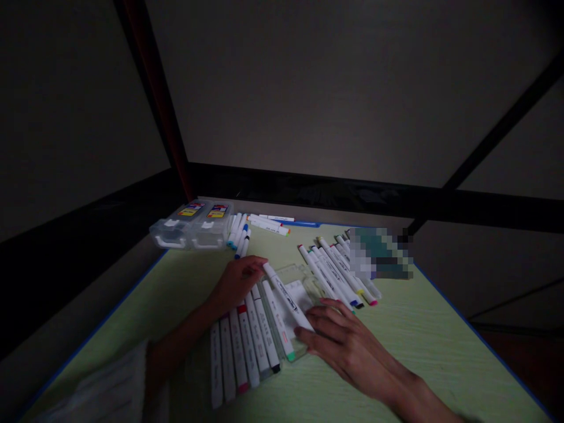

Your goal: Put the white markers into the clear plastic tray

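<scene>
A white marker [286,294] is held at a slant over a clear plastic case [299,276]. The fingertips of my left hand [235,285] pinch its upper end. My right hand [350,338] grips the lower end between thumb and fingers. Beneath it, a green-ended marker [278,323] lies along the left side of the case. Left of that, several white markers [247,343] lie side by side in a row, with red, pink and black ends showing. What lies under my right palm is hidden.
Several loose markers [330,273] spread to the right of the case, by a blurred-out flat item [381,252]. Two clear handled cases [211,226] stand at the back left, with more markers [268,224] beside them. The green table [423,346] has blue edges.
</scene>
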The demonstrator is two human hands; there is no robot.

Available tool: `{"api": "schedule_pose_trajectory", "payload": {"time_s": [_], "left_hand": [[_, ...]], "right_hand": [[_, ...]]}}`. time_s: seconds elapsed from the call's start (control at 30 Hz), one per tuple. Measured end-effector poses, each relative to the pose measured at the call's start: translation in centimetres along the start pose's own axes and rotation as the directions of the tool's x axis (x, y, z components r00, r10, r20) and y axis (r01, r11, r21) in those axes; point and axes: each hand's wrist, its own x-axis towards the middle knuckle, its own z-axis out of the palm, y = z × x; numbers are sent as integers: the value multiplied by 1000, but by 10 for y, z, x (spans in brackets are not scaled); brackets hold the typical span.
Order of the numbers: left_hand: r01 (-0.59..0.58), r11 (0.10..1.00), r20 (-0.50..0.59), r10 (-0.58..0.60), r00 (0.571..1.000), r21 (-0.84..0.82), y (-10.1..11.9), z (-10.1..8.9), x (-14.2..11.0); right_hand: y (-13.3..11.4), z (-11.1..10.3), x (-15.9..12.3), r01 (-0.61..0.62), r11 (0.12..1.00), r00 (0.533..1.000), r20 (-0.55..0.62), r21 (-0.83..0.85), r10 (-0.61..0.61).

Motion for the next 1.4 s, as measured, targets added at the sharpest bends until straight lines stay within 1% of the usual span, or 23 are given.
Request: {"api": "schedule_pose_trajectory", "payload": {"time_s": [0.23,0.5,0.67,0.8,0.97,1.23,1.4], "left_hand": [[32,999,-10,-32,999,-21,4,0,-1],[-4,1000,-34,4,999,-5,3,0,-1],[-6,1000,-37,6,999,11,4,0,-2],[-12,1000,-32,12,999,5,2,0,-1],[-11,1000,-32,12,999,7,1,1,0],[-5,1000,-23,5,1000,22,1,1,0],[-14,999,-15,15,1000,32,-1,1,1]], "right_hand": [[3,-1,1,-4,1000,1000,6,-30,4],[9,0,-4,-31,998,999,9,-55,31],[14,-6,-6,-77,991,997,-12,-111,76],[18,-9,-8,-127,982,992,-4,-137,128],[22,-9,-10,-148,976,988,10,-157,151],[24,-11,-10,-213,954,976,-2,-212,218],[26,-10,-11,-281,926,958,-21,-253,285]]}}
